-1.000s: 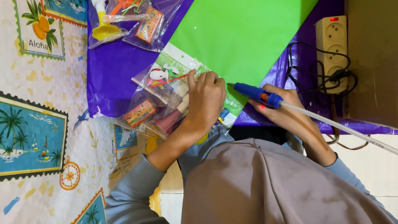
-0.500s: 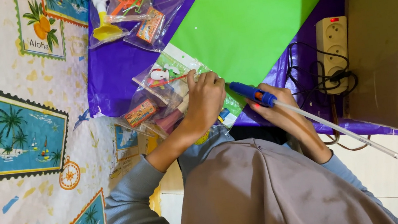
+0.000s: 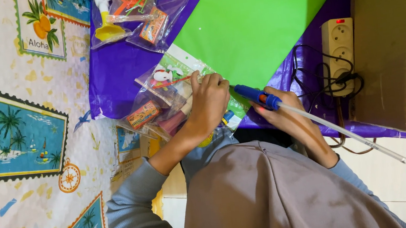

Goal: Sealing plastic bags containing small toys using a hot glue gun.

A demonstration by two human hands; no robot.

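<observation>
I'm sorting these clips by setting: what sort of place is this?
Probably a home craft or toy-packing spot on the floor: a green paper sheet on a purple plastic cover, clear bags of small toys, a blue glue gun in the right hand, and a power strip nearby.

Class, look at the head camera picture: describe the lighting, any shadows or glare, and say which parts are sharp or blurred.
Head view: light is even and bright; the flat green sheet darkens in soft shadow toward the brown cardboard box; small glints of glare show on the clear plastic toy packets; the left hand and the blue glue gun in the right hand look sharp, without motion blur.
</observation>
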